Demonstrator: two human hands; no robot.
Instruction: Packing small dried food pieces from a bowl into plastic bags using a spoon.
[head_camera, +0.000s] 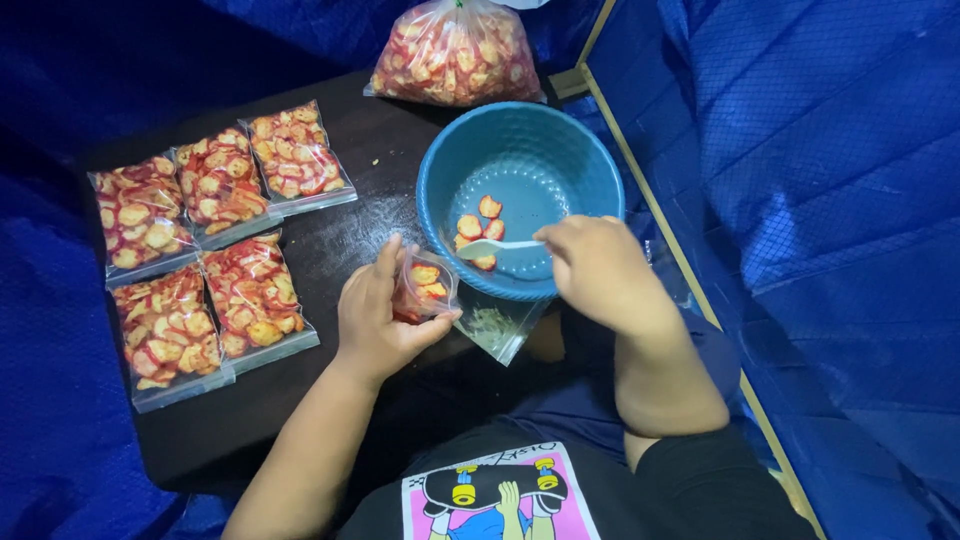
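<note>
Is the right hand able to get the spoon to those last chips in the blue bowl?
Probably yes. The right hand holds the white spoon over the blue bowl, its tip beside the chips. Nothing lies between them.

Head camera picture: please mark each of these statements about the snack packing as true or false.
1. The left hand holds a small bag open. True.
2. The right hand holds a metal fork. False: it holds a white spoon.
3. The blue bowl is full to its rim. False: only a few chips lie in it.
4. Five filled bags lie flat on the dark table. True.
5. A big bag of chips lies beyond the bowl. True.
</note>
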